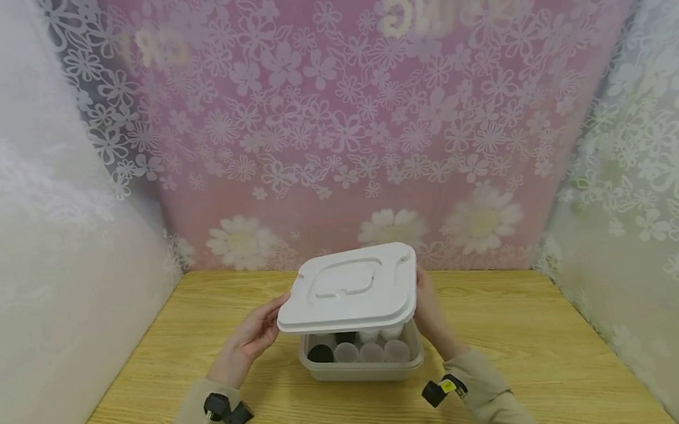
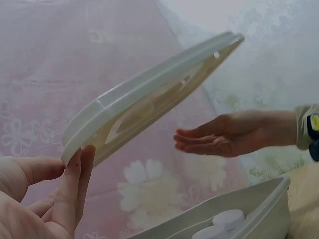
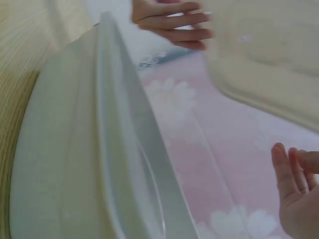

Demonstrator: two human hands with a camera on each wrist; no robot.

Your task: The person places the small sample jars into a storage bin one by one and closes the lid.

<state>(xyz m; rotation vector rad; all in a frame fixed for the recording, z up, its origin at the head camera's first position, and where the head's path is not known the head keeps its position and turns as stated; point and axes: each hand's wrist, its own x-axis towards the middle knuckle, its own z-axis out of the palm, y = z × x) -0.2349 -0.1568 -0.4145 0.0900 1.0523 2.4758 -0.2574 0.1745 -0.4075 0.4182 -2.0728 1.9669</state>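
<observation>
A white lid [image 1: 343,280] is held up at a slant above a white plastic box [image 1: 359,371]. My left hand [image 1: 259,329] pinches the lid's left edge between thumb and fingers, seen closely in the left wrist view, where the lid [image 2: 144,89] rises towards the right. Beyond the lid's right side is my right hand [image 1: 429,306]; the left wrist view shows this hand [image 2: 224,134] apart from the lid, its fingers extended and holding nothing. Inside the box stand several round pale-topped containers [image 1: 372,352] and a black-topped one [image 1: 321,354]. The lid hides the box's rear part.
The box rests on a yellow wood-grain table [image 1: 495,332]. A pink flowered sheet [image 1: 335,129] hangs behind the table, with pale walls [image 1: 75,219] at both sides. A black wrist camera [image 1: 229,411] is strapped to each sleeve.
</observation>
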